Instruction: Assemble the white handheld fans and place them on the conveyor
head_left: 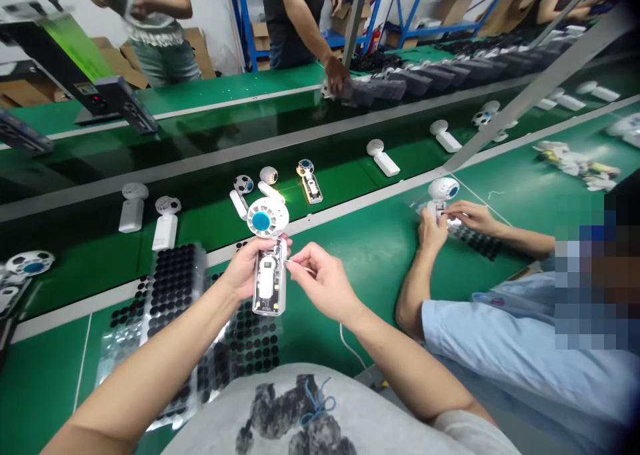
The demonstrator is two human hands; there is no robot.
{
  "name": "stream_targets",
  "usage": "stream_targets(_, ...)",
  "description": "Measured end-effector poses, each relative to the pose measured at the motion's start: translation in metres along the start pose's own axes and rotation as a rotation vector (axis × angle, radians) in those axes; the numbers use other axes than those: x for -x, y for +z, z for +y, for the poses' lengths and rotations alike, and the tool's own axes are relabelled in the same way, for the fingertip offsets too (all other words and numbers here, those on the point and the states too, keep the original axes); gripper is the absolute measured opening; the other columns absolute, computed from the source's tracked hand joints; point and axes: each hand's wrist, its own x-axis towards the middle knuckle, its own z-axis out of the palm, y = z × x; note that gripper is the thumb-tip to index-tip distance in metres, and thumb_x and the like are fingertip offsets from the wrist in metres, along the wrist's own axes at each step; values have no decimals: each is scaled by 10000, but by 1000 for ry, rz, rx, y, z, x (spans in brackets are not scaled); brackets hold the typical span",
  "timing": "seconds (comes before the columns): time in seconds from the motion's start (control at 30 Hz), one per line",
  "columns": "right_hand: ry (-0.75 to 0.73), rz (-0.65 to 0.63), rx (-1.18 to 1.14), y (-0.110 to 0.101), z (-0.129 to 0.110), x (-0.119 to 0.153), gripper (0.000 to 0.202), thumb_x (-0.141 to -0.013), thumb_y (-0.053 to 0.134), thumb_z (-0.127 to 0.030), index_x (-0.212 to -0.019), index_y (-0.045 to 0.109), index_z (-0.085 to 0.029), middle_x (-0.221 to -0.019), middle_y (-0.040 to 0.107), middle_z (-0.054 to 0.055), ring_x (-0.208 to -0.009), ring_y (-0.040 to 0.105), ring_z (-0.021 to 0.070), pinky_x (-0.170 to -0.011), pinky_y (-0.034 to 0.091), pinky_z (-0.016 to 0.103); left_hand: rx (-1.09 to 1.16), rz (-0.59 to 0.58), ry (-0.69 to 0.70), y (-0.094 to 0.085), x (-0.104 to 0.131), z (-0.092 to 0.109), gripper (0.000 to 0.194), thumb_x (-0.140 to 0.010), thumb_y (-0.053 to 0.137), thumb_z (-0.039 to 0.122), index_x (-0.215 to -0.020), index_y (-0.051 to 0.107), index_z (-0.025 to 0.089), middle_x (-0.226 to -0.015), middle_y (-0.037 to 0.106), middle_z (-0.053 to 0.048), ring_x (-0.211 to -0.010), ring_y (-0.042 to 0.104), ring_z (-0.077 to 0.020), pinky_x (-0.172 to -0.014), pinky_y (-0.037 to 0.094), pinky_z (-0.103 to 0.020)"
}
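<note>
My left hand is closed round a small handheld fan, held upright above the green bench. Its round white head has a blue centre. The clear front of its handle shows a dark board with a white oblong part. At the handle's right side, my right hand pinches the end of a thin white cable, which hangs down towards the bench edge. The fingers hide the cable's tip, so I cannot tell whether it is plugged in. Below my left forearm lie sheets of round black pads.
Beyond the bench runs a green conveyor carrying several white fans, some lit. A slanted metal post rises at the right. Beside me a co-worker's hands hold another fan. Across the line, a person's hand reaches towards dark boxes.
</note>
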Motion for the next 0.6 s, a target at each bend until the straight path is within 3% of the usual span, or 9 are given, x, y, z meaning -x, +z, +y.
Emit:
stream_targets(0.07,-22,26,20,1,-1,0,94,-802,503,-288,-758,489,-207,-691,564,-13,-603,511,107,-561,410,241,15,-1,15,-1,-1,-2,175,-622,524,164,-773,605,127,-699,638,-47,-679,616,-181,-601,489,-271)
stream_targets(0.3,3,-117,105,-4,-5,-2,65,-793,499,-241,-735,496,-210,-671,564,-20,-629,536,118,-584,424,252,-97,-18,64,-5,-1,-6,156,-568,582,149,-717,608,113,-713,640,-48,-712,617,-191,-641,482,-270)
stream_targets(0.6,122,-128,-83,-6,30,-12,79,-788,520,-267,-755,504,-197,-651,582,-18,-594,535,107,-567,414,247,-221,-2,72,-6,-13,-12,182,-628,606,170,-800,595,112,-670,603,-20,-563,565,-129,-548,449,-241)
